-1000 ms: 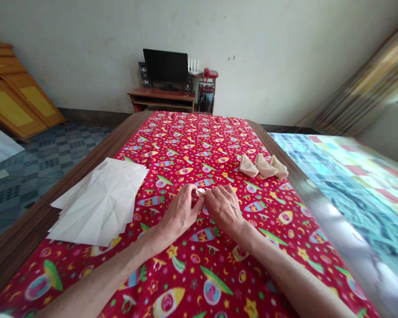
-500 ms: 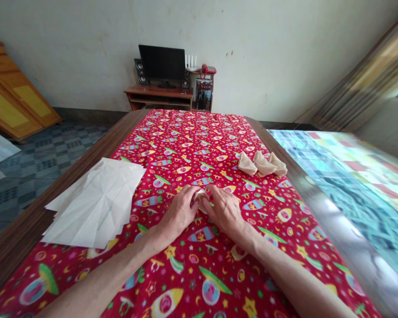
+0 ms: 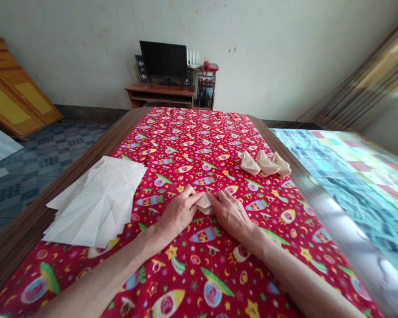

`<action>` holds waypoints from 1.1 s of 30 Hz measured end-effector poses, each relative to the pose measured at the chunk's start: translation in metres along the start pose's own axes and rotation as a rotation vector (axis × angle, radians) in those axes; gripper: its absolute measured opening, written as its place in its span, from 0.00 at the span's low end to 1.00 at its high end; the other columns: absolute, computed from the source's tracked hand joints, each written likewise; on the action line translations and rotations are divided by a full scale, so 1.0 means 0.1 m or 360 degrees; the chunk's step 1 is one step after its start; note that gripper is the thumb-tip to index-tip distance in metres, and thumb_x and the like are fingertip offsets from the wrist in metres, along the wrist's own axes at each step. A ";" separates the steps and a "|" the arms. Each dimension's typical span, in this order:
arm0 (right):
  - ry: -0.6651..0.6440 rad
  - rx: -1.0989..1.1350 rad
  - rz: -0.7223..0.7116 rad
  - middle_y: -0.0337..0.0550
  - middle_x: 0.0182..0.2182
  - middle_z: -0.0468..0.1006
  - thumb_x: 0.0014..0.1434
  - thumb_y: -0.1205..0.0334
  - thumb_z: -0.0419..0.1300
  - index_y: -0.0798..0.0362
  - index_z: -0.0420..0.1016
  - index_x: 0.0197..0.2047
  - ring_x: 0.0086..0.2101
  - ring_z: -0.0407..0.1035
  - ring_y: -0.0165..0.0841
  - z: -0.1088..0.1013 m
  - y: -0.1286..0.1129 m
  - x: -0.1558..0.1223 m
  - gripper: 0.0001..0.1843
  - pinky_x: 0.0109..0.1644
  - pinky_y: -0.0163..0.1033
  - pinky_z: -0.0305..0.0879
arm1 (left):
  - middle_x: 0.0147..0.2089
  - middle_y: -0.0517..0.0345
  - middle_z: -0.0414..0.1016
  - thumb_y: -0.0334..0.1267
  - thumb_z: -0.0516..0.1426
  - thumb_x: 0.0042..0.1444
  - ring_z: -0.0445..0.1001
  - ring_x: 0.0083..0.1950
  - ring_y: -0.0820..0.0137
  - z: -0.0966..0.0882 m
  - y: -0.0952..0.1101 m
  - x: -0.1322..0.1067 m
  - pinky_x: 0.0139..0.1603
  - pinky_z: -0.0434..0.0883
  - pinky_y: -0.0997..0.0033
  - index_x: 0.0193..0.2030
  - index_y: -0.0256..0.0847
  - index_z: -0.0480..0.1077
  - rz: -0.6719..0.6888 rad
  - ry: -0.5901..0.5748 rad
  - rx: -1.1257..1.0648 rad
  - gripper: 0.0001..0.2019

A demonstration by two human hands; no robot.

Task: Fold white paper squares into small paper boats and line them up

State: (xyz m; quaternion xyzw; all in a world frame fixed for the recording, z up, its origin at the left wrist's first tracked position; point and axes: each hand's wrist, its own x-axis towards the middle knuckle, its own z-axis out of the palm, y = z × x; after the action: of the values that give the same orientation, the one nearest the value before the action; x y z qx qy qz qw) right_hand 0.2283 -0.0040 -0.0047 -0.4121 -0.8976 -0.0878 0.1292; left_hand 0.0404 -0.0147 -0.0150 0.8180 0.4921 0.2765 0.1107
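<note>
A small folded paper piece [image 3: 204, 204] lies on the red patterned cloth [image 3: 172, 154], between my two hands. My left hand [image 3: 181, 206] pinches its left side, thumb and fingers closed on the edge. On the other side my right hand [image 3: 230, 210] grips the right edge the same way. The fingertips hide parts of the piece. Farther right sit three folded paper shapes [image 3: 267, 164] in a row, close together. To the left of my hands is a stack of creased white paper sheets [image 3: 93, 203], some bearing faint green print.
The cloth covers a brown table [image 3: 96, 154] whose wooden edges show at both sides. Beyond it stands a small desk [image 3: 159, 90] with a monitor [image 3: 163, 59]. A bed [image 3: 345, 176] is at the right, a wooden cabinet [image 3: 18, 88] at the left.
My hands have drawn slightly apart, and more of the folded paper piece shows between them. The view has shifted a little. The stack and the three shapes stay where they were.
</note>
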 end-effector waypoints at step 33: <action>-0.0268 0.0188 -0.0290 0.48 0.40 0.67 0.66 0.52 0.46 0.53 0.60 0.61 0.40 0.61 0.37 -0.09 0.20 -0.08 0.24 0.44 0.44 0.64 | 0.45 0.52 0.67 0.36 0.48 0.64 0.68 0.45 0.62 -0.22 0.12 -0.05 0.44 0.69 0.61 0.61 0.37 0.57 0.0310 -0.0442 0.0668 0.20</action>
State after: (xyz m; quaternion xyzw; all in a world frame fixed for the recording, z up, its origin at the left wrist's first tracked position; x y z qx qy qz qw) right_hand 0.2499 0.0008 0.0022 -0.3266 -0.9426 -0.0114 0.0690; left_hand 0.0354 -0.0270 0.0064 0.8966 0.4378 0.0629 -0.0221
